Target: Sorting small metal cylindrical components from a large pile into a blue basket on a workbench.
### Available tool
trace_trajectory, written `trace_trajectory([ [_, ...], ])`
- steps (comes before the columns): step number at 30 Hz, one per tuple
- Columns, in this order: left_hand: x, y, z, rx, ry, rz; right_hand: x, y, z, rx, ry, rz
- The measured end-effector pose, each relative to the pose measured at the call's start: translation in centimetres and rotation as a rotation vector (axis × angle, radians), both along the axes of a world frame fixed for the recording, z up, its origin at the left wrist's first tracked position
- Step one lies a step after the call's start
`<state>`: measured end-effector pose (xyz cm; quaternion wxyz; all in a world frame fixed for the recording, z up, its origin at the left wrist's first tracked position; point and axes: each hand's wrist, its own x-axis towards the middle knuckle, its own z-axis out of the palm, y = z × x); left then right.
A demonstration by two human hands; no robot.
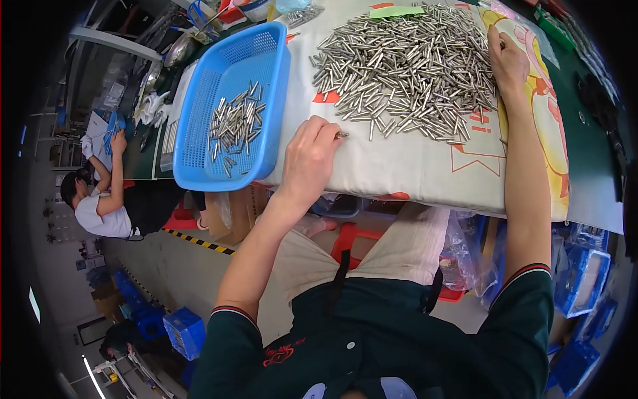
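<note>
A big heap of small silver metal pins [405, 66] lies on a white printed cloth [412, 166] spread over the table. My left hand [309, 159] rests on the cloth at the heap's near-left edge, its fingertips pinched on one pin. At the heap's far right side, my right hand [508, 63] lies palm down with its fingers on the pins; whether it holds any is hidden. A blue plastic basket [199, 159] to the left of my left hand holds several sorted pins [234, 126].
Another person [100, 199] sits at a bench to the left. Blue crates [183, 329] stand on the floor below. Blue bags [585, 279] sit under the table's right side. A green table edge with dark items [598, 100] runs along the right.
</note>
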<state>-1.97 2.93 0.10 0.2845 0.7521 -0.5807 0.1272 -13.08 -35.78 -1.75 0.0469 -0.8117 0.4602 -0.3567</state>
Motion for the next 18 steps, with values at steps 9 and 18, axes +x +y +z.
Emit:
trace_trajectory([
  [9, -1.0, 2.3, 0.8, -0.108, 1.719, -0.157, -0.3, -0.3, -0.3, 0.108, -0.069, 0.008],
  [18, -2.0, 0.7, 2.2, -0.312, 2.205, 0.055, -0.2, -0.2, -0.3, 0.13, -0.101, -0.019],
])
